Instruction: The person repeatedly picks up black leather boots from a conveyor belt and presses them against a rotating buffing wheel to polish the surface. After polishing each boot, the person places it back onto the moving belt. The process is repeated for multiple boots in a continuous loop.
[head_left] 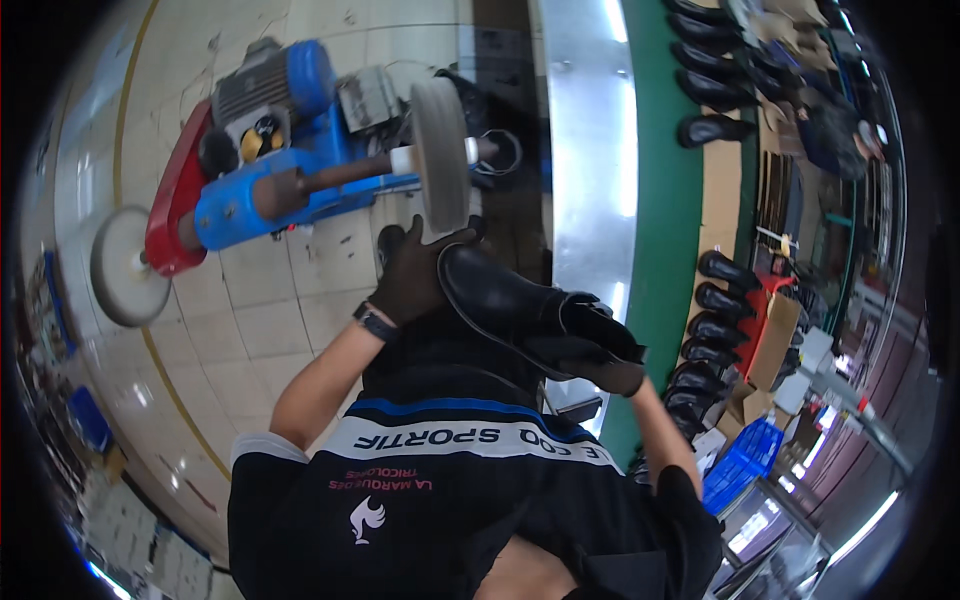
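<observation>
A black leather boot [497, 292] lies slantwise in front of my body, its rounded toe up and to the left and its opening toward the lower right. Dark gloves cover both hands. My left hand [412, 275] grips the boot at the toe, thumb sticking up and fingers partly hidden behind it. At the heel end, my right hand [605, 372] is closed round the boot from below. Just above the toe stands a grey buffing wheel [438, 150] on the shaft of a blue machine [250, 205]; whether the boot touches it I cannot tell.
A second, pale wheel [130, 265] sits at the machine's left end, beside a red guard [178, 200]. To the right runs a metal-edged bench [592, 150] with a green top [665, 200]. Several black boots [715, 325] line it, near a blue crate [743, 462].
</observation>
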